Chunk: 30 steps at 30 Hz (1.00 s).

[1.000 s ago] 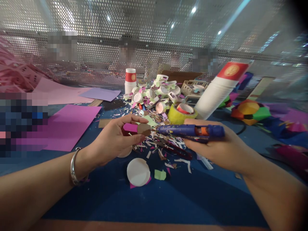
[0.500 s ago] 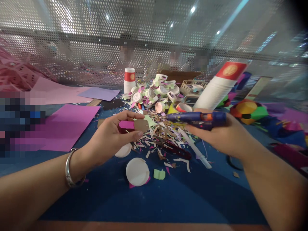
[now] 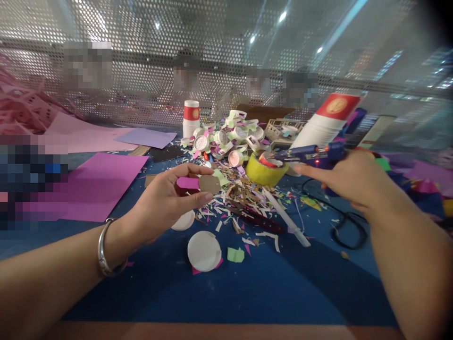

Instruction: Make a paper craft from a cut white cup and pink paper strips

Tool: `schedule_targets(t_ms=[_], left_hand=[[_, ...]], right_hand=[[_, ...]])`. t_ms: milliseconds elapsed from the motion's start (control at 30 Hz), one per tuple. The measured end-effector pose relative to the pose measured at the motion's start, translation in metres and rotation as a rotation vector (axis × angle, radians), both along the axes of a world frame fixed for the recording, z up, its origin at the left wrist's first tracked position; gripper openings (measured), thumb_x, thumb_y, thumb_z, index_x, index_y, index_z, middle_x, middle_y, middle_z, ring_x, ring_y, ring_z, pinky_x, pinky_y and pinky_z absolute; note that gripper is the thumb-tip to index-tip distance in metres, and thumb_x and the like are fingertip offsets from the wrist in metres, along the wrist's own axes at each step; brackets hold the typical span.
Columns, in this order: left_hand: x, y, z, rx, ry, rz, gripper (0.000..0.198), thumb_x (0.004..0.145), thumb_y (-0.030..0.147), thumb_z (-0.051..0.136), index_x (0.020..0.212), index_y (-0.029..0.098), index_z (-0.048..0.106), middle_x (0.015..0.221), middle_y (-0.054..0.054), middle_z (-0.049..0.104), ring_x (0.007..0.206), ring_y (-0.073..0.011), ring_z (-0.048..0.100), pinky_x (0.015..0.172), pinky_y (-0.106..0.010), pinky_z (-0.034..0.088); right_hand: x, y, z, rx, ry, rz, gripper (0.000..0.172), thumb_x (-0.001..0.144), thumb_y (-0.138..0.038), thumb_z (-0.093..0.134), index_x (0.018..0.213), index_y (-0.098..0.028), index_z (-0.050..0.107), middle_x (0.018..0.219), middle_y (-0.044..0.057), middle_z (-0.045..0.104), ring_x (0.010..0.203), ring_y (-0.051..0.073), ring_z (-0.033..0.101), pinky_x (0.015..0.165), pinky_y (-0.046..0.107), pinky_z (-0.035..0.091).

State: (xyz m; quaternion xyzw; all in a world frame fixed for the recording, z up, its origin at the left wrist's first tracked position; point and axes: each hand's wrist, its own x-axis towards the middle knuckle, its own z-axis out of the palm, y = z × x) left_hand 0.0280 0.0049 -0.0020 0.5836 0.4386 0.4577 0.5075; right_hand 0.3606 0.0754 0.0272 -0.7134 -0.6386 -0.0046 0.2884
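Observation:
Between the thumb and fingers of my left hand (image 3: pixel 164 198) is a small paper piece (image 3: pixel 209 184), brown and rounded at one end, with a magenta strip (image 3: pixel 188 182) and some pale green paper (image 3: pixel 221 177) attached or behind it. My right hand (image 3: pixel 354 182) grips a dark blue hot glue gun (image 3: pixel 314 156), its nozzle pointing left over a yellow tape roll (image 3: pixel 266 172). A small red light glows on the gun. Below my left hand lie a white disc (image 3: pixel 204 251) on magenta paper and a green paper scrap (image 3: pixel 235 255).
Paper scraps (image 3: pixel 244 198), dark red-handled scissors (image 3: pixel 258 218) and a glue stick (image 3: pixel 288 219) lie mid-table. Behind stand a pile of paper-cup pieces (image 3: pixel 226 134) and cup stacks (image 3: pixel 191 118). Magenta sheets (image 3: pixel 102 184) lie left; a black cord (image 3: pixel 354 236) curls right.
My right hand has carried the glue gun to the right and slightly up, away from the paper piece, uncovering the yellow tape roll. My left hand has barely moved.

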Motion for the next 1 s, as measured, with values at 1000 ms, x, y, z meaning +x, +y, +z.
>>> schedule_targets(t_ms=[1000], left_hand=[[-0.002,0.001,-0.001,0.026,-0.048,0.014,0.040,0.078,0.024,0.079,0.115,0.020,0.065,0.095,-0.004,0.070,0.074,-0.0134,0.063,0.066,-0.025,0.052]], right_hand=[[-0.015,0.003,-0.009,0.046,-0.118,0.049,0.037,0.075,-0.045,0.072,0.102,-0.021,0.066,0.085,0.007,0.069,0.072,0.022,0.061,0.062,0.031,0.041]])
